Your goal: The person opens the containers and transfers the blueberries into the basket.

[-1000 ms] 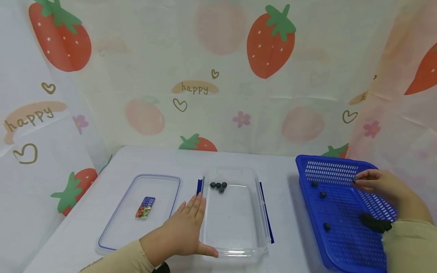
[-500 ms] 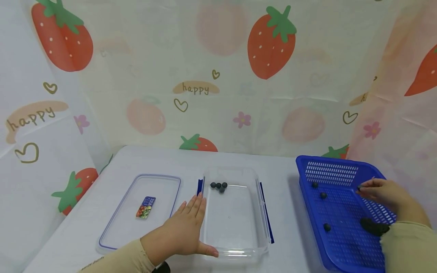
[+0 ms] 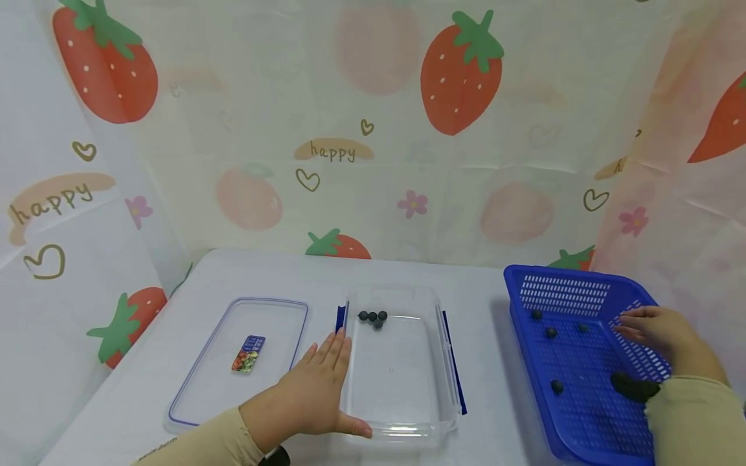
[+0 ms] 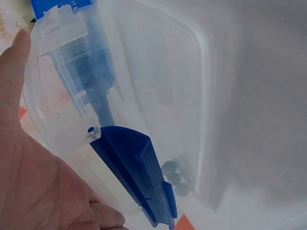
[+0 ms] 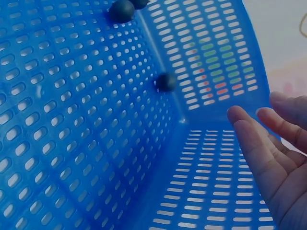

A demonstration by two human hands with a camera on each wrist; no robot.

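My left hand (image 3: 315, 395) lies with straight fingers along the left side of a clear plastic container (image 3: 402, 430), its thumb at the front rim. Several small dark balls, blueberry-like, sit together (image 3: 373, 316) at the container's far left corner. My right hand (image 3: 664, 336) is over the right side of a blue perforated basket (image 3: 559, 275). Its fingers are loosely bent and hold nothing. Inside the basket lie several dark balls, one of them (image 3: 583, 328) near the far end. In the right wrist view, a ball (image 5: 166, 82) rests apart from the fingertips (image 5: 235, 114).
A clear lid (image 3: 198, 408) with a blue-edged seal lies left of the container, a small colourful label (image 3: 248, 354) on it. Blue side clips (image 4: 139, 167) hang folded out from the container. White cloth (image 3: 478, 291) covers the table, and a strawberry-print sheet (image 3: 402, 162) stands behind.
The dark ball pinched in my right hand has been let go and now lies in the basket. That hand has moved slightly right and nearer. My left hand stays in place.
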